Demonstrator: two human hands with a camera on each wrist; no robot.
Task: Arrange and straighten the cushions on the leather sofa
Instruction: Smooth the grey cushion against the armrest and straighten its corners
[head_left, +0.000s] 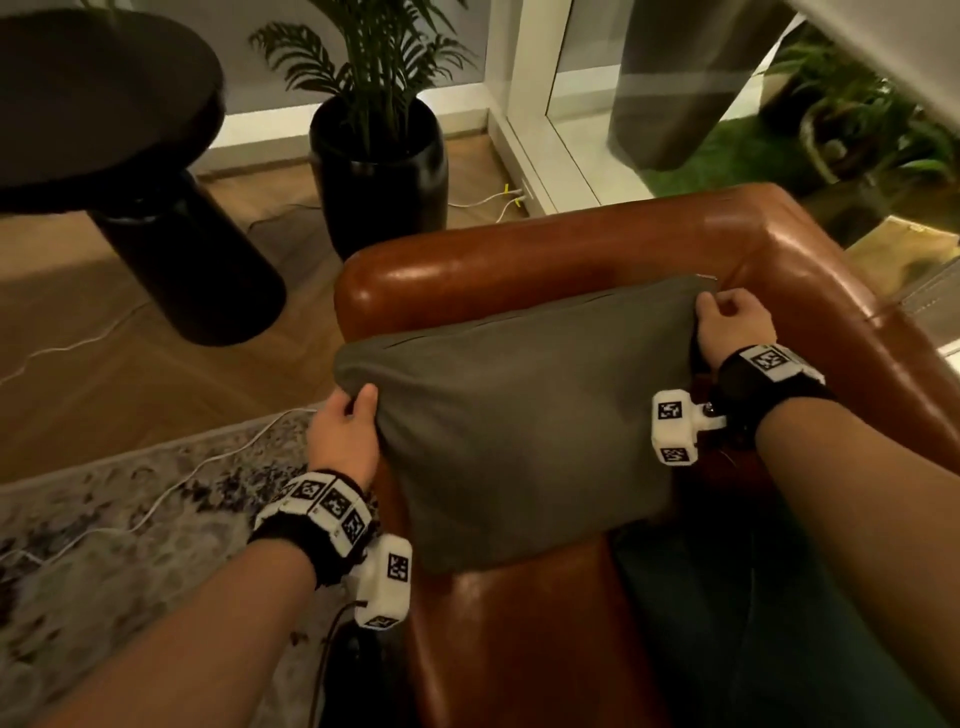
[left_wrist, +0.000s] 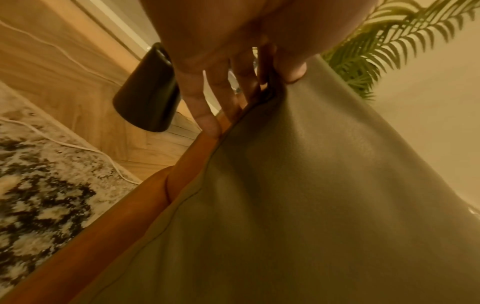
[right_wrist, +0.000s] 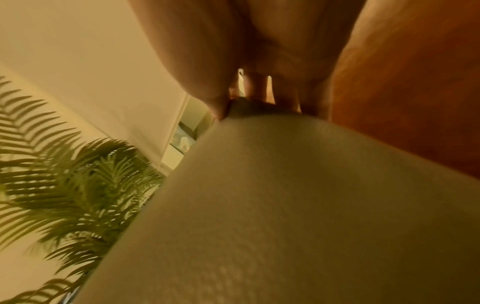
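Observation:
A grey-green cushion (head_left: 524, 415) leans in the corner of the brown leather sofa (head_left: 545, 260), against the armrest and the back. My left hand (head_left: 348, 415) pinches its near left top corner, thumb on the front face. My right hand (head_left: 732, 327) grips the far right top corner by the sofa back. In the left wrist view the thumb and fingers (left_wrist: 207, 115) clamp the cushion (left_wrist: 311, 195) edge above the armrest (left_wrist: 145, 201). The right wrist view shows the fingers (right_wrist: 259, 90) curled over the cushion (right_wrist: 285, 205) corner. The cushion's lower edge rests on the seat.
A black potted palm (head_left: 382, 171) stands just beyond the armrest, a round dark side table (head_left: 104, 104) to its left. White cables (head_left: 156, 499) run over the patterned rug (head_left: 78, 545) and wood floor. Dark fabric (head_left: 753, 623) lies on the seat at the right.

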